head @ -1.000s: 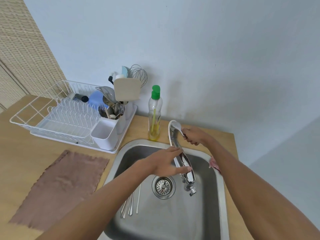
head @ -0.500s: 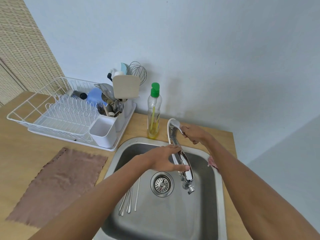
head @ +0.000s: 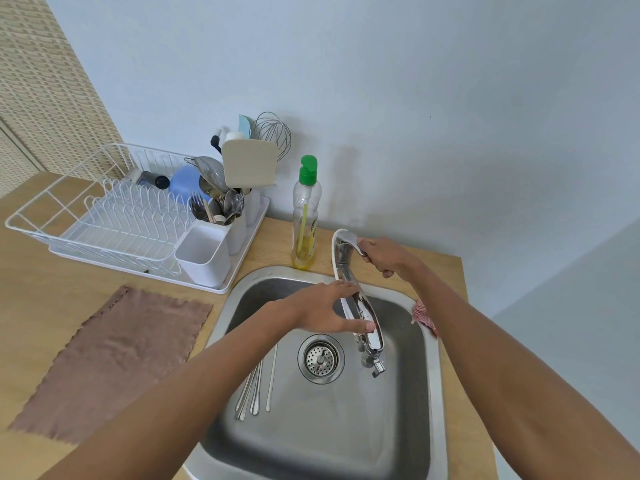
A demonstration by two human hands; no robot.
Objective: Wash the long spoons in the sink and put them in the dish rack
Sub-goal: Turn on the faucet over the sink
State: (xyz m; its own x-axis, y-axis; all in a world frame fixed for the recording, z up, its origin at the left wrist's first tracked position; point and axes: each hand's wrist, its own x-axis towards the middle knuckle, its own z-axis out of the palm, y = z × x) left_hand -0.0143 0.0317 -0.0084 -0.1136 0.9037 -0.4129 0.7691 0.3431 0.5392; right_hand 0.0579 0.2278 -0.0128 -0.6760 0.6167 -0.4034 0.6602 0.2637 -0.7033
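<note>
Several long spoons (head: 255,389) lie side by side on the floor of the steel sink (head: 329,420), left of the drain; my left forearm hides their upper ends. My left hand (head: 320,311) grips the faucet spout (head: 363,313) over the basin, thumb under it and fingers on top. My right hand (head: 381,256) is closed on the faucet lever (head: 349,242) at the back of the sink. No water runs from the spout. The white wire dish rack (head: 114,216) stands on the counter to the left.
A white cutlery holder (head: 204,258) sits on the rack's near right corner, with fuller holders of utensils behind it. A green-capped soap bottle (head: 305,220) stands behind the sink. A brown cloth (head: 114,362) lies on the counter left of the sink; a pink scrubber (head: 424,315) rests on its right rim.
Both hands keep their hold on the spout and the lever, with my right hand shifted slightly on the lever. The view has drifted a little; the spoons have not moved.
</note>
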